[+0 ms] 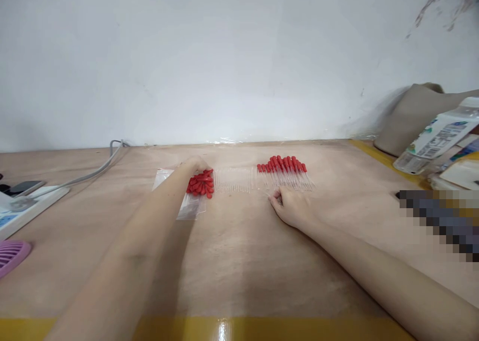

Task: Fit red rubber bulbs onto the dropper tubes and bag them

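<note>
My left hand reaches over a heap of red rubber dropper bulbs, its fingertips down at the heap's top edge. Its fingers are mostly hidden, so I cannot tell whether they grip a bulb. The heap lies on a clear plastic bag. Just right of it, thin clear glass tubes lie side by side in a row. My right hand rests low on the table, thumb and fingers pinched around the end of a thin glass tube. Beyond that hand, droppers with red bulbs lie in a fanned row.
A power strip with a grey cable and a pink plastic item are at the left. On the right stand a tilted plastic bottle and a grey-beige bag-like object. A white wall closes off the back.
</note>
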The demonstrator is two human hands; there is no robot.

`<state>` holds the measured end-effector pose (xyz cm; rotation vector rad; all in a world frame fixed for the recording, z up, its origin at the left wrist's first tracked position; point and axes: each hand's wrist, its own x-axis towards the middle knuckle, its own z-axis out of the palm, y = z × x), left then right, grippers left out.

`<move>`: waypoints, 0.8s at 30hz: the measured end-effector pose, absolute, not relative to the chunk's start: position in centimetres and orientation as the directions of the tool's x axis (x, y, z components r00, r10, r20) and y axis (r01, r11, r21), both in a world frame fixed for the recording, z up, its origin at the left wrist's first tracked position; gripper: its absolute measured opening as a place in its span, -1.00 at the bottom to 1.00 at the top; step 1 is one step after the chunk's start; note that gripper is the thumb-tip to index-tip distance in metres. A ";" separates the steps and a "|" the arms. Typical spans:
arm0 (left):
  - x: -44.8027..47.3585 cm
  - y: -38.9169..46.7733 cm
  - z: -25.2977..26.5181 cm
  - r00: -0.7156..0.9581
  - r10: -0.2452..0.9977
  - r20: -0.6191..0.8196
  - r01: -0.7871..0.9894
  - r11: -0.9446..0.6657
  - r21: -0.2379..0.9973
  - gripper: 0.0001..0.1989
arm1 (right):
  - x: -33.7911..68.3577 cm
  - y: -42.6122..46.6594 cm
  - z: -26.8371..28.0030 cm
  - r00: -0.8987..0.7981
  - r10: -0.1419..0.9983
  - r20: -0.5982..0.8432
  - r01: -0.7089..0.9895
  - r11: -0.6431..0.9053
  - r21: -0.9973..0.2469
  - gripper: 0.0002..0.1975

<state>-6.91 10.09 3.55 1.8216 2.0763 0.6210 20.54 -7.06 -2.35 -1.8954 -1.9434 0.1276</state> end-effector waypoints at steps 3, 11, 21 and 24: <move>-7.0 9.8 4.1 -0.241 0.970 0.020 0.837 0.198 0.511 -0.69 | 20.6 -7.0 -2.5 0.022 0.971 0.239 0.936 0.064 -0.347 -0.82; -6.0 3.2 3.7 -0.147 0.960 0.237 0.678 -0.077 0.731 -0.67 | 20.7 -7.0 -3.0 0.033 0.958 0.285 0.926 0.078 -0.370 -0.81; -2.8 -6.7 -1.4 0.319 0.932 0.172 0.130 -0.223 0.966 -0.67 | 20.6 -7.2 -2.6 -0.174 0.862 0.476 0.773 0.419 -0.477 -0.83; -2.6 -7.0 -1.6 0.340 0.928 0.150 0.191 -0.224 0.956 -0.81 | 20.4 -7.6 -2.6 -0.293 0.789 0.539 0.734 0.547 -0.402 -0.76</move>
